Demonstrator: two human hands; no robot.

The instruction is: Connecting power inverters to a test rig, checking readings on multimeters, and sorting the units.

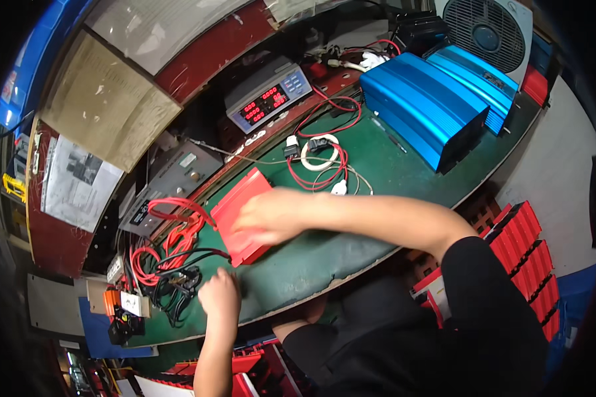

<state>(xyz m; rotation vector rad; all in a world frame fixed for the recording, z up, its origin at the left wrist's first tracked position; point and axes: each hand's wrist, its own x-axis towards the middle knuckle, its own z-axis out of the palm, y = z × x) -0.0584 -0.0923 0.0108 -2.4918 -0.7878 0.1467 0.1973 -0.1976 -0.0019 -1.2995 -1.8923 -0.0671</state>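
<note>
**Red box-shaped case [245, 186] under the right hand [271, 217]**

The right fingers lie blurred across its top; whether they grip, I cannot tell. The left hand [220, 292], fingers curled, hovers near black cables [185, 284]; its hold is unclear. The case sits on the worn green surface [391, 173]. Beyond: two ribbed blue metal casings [417, 96], one grey-framed fan [487, 36], one red-digit grey meter [265, 104].

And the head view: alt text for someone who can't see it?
A person's right hand is over a red box-shaped case on a green workbench; the left hand is near black cables. Beyond are a grey meter with red digits and two ribbed blue cases.
</note>
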